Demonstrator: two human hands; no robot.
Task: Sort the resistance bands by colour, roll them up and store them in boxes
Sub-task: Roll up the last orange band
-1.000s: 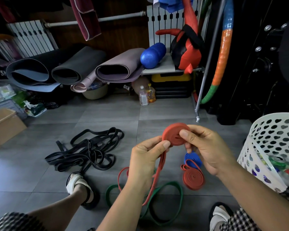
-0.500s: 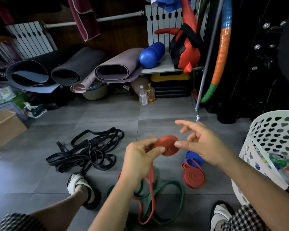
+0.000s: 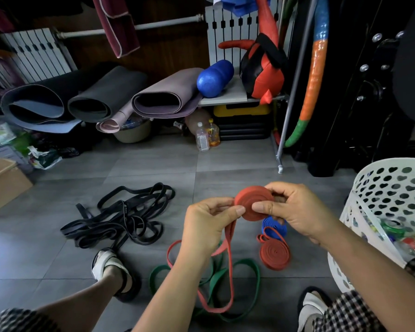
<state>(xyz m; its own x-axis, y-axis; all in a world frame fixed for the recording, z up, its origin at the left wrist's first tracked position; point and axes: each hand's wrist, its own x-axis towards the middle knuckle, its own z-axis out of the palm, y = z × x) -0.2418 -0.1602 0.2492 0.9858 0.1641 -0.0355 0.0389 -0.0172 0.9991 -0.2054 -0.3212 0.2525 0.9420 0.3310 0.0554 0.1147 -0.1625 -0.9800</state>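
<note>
A half-rolled red resistance band is held in the air between both hands. My right hand grips the coil from the right, thumb on its face. My left hand pinches the coil's left edge, and the loose tail of the band hangs down to the floor in a loop. On the floor lie a finished red roll, a blue roll partly behind it, loose green bands and a tangle of black bands.
A white perforated basket with cans and bottles stands at the right. A cardboard box sits at the far left. Rolled mats, two bottles and a shelf rack line the back. My sandalled feet rest near the bands.
The right hand, with its fingers spread half a second ago, has closed round the coil again. The coil has grown as more band wound on, and the hanging tail is shorter.
</note>
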